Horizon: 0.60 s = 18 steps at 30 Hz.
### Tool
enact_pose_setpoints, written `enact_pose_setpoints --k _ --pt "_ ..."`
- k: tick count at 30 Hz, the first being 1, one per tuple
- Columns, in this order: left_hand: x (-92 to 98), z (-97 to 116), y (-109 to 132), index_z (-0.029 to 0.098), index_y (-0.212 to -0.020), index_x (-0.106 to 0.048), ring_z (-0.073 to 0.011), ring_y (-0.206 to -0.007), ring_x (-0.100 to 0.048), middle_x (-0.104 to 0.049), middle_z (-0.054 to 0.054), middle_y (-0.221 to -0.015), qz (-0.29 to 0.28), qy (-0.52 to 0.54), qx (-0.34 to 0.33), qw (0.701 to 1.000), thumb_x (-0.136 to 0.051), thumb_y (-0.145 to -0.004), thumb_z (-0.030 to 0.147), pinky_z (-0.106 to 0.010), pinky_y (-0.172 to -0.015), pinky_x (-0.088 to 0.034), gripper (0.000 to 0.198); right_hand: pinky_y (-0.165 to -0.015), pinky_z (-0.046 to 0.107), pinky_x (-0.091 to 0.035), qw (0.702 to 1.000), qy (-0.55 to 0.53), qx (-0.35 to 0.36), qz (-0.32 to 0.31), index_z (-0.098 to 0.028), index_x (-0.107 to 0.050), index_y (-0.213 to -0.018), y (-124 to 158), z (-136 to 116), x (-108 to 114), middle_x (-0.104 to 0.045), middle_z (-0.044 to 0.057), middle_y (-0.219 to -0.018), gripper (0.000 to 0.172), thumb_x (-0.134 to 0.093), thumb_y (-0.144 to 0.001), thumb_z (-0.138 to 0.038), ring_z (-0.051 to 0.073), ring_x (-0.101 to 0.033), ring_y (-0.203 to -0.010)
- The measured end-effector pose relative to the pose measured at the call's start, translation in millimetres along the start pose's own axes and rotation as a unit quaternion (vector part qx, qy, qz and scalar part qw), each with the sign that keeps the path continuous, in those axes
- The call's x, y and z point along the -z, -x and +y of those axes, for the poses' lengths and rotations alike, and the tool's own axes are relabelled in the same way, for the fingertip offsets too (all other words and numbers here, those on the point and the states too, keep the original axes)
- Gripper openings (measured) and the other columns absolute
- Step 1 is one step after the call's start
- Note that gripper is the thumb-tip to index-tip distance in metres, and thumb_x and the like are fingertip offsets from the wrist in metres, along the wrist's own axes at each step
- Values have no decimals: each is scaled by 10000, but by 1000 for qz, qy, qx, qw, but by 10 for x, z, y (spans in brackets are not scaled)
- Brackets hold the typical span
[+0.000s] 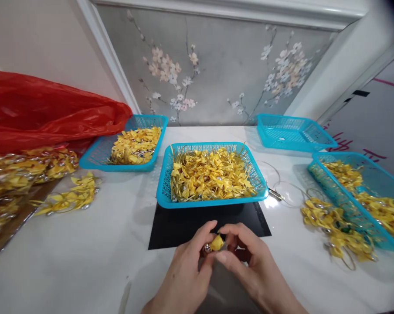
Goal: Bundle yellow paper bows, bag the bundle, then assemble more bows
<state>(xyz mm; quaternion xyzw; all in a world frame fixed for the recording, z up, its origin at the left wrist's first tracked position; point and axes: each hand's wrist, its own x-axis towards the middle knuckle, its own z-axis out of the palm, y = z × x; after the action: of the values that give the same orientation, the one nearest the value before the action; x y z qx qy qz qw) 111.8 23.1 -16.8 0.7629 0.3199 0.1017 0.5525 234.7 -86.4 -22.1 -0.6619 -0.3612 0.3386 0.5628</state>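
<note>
Just in front of the middle basket, my left hand (190, 261) pinches a small yellow ribbon flower (217, 243) with a shiny silver bell or bead (207, 247) at its left side. My right hand (249, 257) comes in from the other side, its curled index finger and thumb at the top and lower edges of the same flower. Parts of the fingers hide how firmly each grips. Beyond the hands, a blue plastic basket (213, 203) stands on a black mat (210, 226), heaped with yellow ribbon flowers (213, 174) on thin golden stems.
At the left are another blue basket (115, 168) of flowers, a red plastic bag (53, 109) and a loose bunch (73, 196). On the right lie a small metal tool (276, 194), a flower bundle (337, 226) and a blue basket (357, 205); another basket (295, 135) stands behind.
</note>
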Motion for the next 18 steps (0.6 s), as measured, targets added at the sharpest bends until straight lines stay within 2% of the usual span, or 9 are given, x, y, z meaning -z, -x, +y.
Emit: enact_pose_setpoints --k 2,3,7,9,11,15,18 --pt "-6 3 3 279 -1324 -508 -247 -1045 -636 -695 -58 -1142 -12 -9 -21 1000 -513 -832 142 -404 -951 -479 511 -592 236 -453 999 45 28 -2 -212 -664 -903 15 0 -27 -582 36 -830 144 -590 -877 -332 153 -546 -719" --pt "-8 12 8 281 -1327 -496 -237 -1051 -632 -682 -58 -1161 -14 5 -26 1000 -509 -838 142 -395 -950 -484 508 -577 231 -447 999 40 27 -2 -204 -661 -854 22 1 -39 -590 40 -828 162 -571 -889 -335 151 -549 -709" --pt "-20 64 28 292 -1278 -487 -199 -1054 -620 -598 -64 -1240 12 148 -7 989 -578 -839 196 -322 -891 -524 458 -488 201 -411 995 -73 -57 25 -190 -636 -821 49 -3 -43 -546 -6 -692 248 -587 -874 -427 109 -490 -561" --pt "-20 96 27 292 -1216 -516 -178 -1025 -626 -607 -45 -1193 16 221 4 975 -629 -811 192 -287 -874 -524 432 -488 202 -409 990 -102 -88 31 -182 -641 -814 60 -20 -22 -519 -22 -636 282 -606 -856 -458 102 -471 -534" --pt "-7 128 18 281 -1139 -557 -163 -989 -632 -636 -22 -1115 16 259 14 966 -655 -794 181 -260 -854 -518 372 -489 206 -405 990 -100 -88 35 -172 -649 -779 70 -46 -6 -508 -22 -614 308 -626 -836 -473 103 -470 -531" --pt "58 167 -1 221 -987 -640 -165 -925 -623 -676 -17 -967 7 237 34 971 -659 -809 221 -251 -821 -490 179 -476 208 -405 989 -110 -90 40 -159 -673 -746 95 -103 -33 -537 -9 -594 334 -662 -801 -487 101 -473 -512" --pt "106 188 -4 187 -924 -671 -177 -878 -597 -663 -22 -880 -25 222 39 974 -633 -837 279 -273 -804 -463 133 -474 217 -440 983 -145 -108 23 -152 -672 -768 106 -141 -81 -602 13 -590 350 -674 -787 -502 110 -507 -494"
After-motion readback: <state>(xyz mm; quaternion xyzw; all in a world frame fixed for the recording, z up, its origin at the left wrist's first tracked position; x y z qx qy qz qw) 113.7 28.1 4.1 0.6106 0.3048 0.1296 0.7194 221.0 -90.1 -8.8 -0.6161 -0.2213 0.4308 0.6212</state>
